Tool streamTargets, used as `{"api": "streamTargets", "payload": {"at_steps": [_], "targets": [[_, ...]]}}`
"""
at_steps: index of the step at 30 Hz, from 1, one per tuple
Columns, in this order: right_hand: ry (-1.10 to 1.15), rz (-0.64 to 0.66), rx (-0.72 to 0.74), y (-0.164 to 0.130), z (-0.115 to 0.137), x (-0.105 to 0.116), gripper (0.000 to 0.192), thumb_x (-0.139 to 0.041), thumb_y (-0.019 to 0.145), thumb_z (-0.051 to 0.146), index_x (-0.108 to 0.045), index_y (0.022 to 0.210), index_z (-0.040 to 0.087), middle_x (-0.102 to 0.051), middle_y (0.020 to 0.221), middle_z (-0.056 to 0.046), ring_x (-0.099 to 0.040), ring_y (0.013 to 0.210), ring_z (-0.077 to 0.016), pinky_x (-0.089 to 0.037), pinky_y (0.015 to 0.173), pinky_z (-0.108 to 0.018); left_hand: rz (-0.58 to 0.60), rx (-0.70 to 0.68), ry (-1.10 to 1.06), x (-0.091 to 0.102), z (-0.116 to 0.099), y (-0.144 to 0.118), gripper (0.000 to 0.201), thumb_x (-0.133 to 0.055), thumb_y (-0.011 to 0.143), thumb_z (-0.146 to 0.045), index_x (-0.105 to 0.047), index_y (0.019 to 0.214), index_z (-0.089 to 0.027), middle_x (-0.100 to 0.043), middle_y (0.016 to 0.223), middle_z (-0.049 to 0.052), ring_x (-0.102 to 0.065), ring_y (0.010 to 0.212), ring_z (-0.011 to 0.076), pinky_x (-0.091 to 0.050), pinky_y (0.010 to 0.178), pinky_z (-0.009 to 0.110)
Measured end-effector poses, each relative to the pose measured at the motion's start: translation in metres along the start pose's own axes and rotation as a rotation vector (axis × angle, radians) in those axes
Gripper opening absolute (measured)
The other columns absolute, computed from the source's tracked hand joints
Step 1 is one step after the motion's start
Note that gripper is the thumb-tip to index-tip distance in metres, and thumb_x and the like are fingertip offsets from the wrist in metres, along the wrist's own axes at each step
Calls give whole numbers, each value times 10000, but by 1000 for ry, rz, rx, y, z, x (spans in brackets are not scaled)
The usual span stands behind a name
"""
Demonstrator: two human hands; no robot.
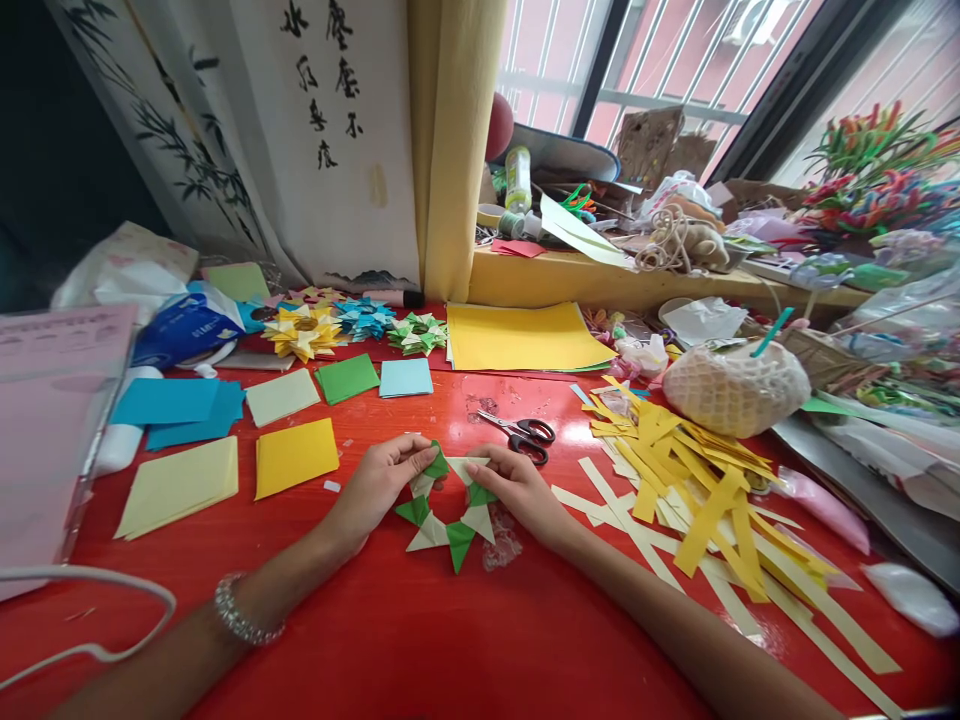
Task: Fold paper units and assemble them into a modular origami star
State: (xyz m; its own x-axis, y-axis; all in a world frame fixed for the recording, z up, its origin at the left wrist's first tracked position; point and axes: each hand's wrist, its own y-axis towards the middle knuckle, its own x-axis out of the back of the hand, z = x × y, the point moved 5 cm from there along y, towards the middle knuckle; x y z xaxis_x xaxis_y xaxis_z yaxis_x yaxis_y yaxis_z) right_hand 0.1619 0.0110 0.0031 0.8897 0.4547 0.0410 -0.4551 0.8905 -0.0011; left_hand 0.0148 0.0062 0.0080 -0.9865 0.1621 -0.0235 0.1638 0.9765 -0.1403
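Observation:
Between my hands is a ring of folded green and cream paper (pixel 460 542), its pointed pieces linked in a star shape with a gap at the far side. My left hand (pixel 381 487) pinches the green and cream end on the left of that gap. On the other side, my right hand (pixel 525 490) grips the end with a cream point. The ring's near points hang just over or rest on the red table; I cannot tell which. Just beyond my right hand lie scissors (pixel 527 432) with black handles, their blades partly apart.
Stacks of yellow paper (pixel 297 458), cream paper (pixel 180 485) and blue paper (pixel 165 402) lie left. Finished paper stars (pixel 302 330) line the back beside large yellow sheets (pixel 525 336). Cut yellow strips (pixel 712 525) cover the right. A white cable (pixel 97 650) curves at front left.

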Motion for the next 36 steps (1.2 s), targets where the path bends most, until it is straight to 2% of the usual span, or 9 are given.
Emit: {"api": "streamTargets", "payload": {"at_steps": [7, 12, 16, 20, 24, 28, 31, 36], "targets": [[-80, 39, -19, -2, 1, -1, 304, -472, 798, 450, -563, 823, 161, -503, 658, 1, -438, 575, -103, -342, 508, -213, -19, -44, 0, 1, -3, 1, 232, -559, 750, -389, -580, 666, -174, -586, 601, -10, -473, 487, 99, -356, 499, 211], [-67, 31, -9, -1, 0, -2, 302, -473, 798, 444, -568, 821, 159, -504, 661, 2, -443, 578, -103, -340, 513, -211, -14, -32, 2, 2, -2, 2, 248, -564, 742, -402, -591, 675, -165, -613, 617, 9, -531, 535, 125, -385, 521, 222], [-50, -51, 10, 1, -2, 2, 275, -467, 807, 427, -558, 822, 168, -490, 663, 9, -435, 575, -102, -340, 515, -213, -30, 12, -31, 4, 3, 3, 245, -586, 717, -409, -592, 734, -165, -618, 644, 10, -600, 606, 162, -418, 534, 234], [-72, -133, 11, 2, -4, 7, 273, -464, 804, 442, -543, 811, 181, -465, 637, 13, -414, 552, -106, -333, 495, -216, -59, 15, 28, 6, 4, 3, 261, -566, 735, -417, -587, 800, -165, -631, 614, 15, -605, 593, 162, -432, 528, 231], [-78, -229, 20, 1, -3, 14, 287, -459, 801, 458, -552, 870, 194, -501, 669, 6, -444, 589, -125, -369, 540, -229, -130, 39, -40, 10, 4, 3, 352, -594, 713, -412, -566, 969, -172, -657, 888, 70, -637, 712, 200, -488, 605, 279], [3, -301, 29, 1, -2, 19, 282, -443, 808, 451, -537, 907, 205, -546, 773, -10, -494, 678, -145, -395, 596, -234, -199, 27, -111, 15, 6, 4, 398, -604, 711, -375, -548, 1069, -208, -556, 1170, 91, -605, 917, 218, -487, 713, 279], [-72, -298, 30, 0, -1, 18, 268, -456, 803, 443, -553, 869, 202, -538, 739, -4, -481, 664, -141, -376, 580, -230, -174, 4, -115, 15, 7, 6, 381, -603, 716, -327, -552, 1078, -222, -526, 1213, 77, -578, 970, 209, -473, 750, 272], [-274, -277, 25, 0, 2, 15, 344, -468, 794, 450, -535, 605, 171, -489, 604, 6, -441, 594, -126, -329, 545, -240, -100, -1, -84, 11, 6, 6, 353, -515, 775, -408, -542, 1073, -221, -569, 1152, 79, -595, 884, 197, -477, 720, 292]]}}
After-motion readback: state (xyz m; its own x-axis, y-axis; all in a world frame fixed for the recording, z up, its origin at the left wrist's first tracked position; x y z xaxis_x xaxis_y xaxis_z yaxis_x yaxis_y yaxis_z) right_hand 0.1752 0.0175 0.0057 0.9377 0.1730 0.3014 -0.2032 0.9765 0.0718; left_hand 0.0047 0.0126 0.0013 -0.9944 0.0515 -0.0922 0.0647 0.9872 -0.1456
